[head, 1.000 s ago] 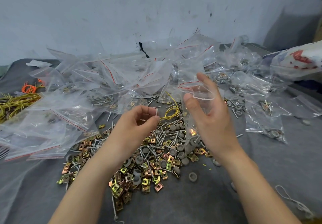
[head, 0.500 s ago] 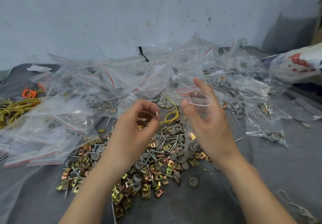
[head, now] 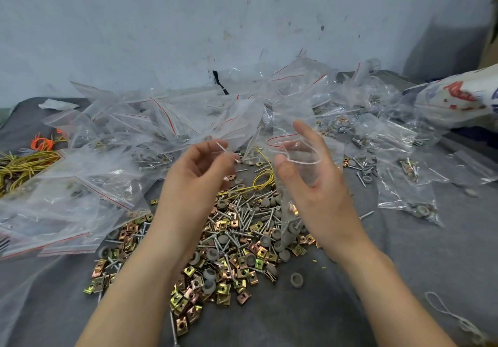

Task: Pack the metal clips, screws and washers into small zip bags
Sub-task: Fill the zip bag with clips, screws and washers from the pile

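A clear red-lined zip bag (head: 296, 149) is held open by the right hand (head: 319, 194); a screw (head: 227, 151) is pinched by the left hand (head: 199, 175). Beneath, loose hardware (head: 231, 241) is heaped, filled bags (head: 140, 133) behind.

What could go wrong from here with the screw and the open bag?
1. The left hand pinches the screw only at its fingertips, apart from the zip bag; it may slip into the loose pile below.
2. The right hand holds the bag's floppy mouth open; it could fold shut and deflect the screw.
3. Screw points might pierce the thin film.
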Available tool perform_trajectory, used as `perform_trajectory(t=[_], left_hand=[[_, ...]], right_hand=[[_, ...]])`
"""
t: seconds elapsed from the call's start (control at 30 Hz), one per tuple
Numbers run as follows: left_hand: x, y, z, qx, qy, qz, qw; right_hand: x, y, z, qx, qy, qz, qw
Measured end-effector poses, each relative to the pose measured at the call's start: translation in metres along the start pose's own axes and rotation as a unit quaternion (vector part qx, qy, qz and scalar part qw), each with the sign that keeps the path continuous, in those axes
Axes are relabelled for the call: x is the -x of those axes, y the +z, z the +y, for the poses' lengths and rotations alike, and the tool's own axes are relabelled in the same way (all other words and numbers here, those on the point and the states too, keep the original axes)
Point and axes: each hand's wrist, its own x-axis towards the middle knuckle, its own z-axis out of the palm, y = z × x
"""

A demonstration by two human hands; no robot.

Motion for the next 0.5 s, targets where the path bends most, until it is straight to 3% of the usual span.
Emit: perform_trajectory(t=[0.07,0.13,0.33,0.5], left_hand=[[-0.004,0.001,0.007,0.090,-0.044,0.013,0.995],[-0.005,0.001,0.014,0.110,-0.049,0.009,0.993],[0.003,0.015,0.035,-0.086,0.130,-0.043,0.987],[0.004,0.029,0.035,-0.165,0.158,-0.066,0.971]], right_hand=[[0.000,0.002,0.000,0.011,-0.003,-0.009,1.000],[0.001,0.004,0.000,0.024,-0.006,-0.018,1.000],[0.002,0.010,-0.001,0.043,-0.027,-0.028,0.998],[0.003,0.011,0.000,0.030,-0.024,-0.022,0.999]])
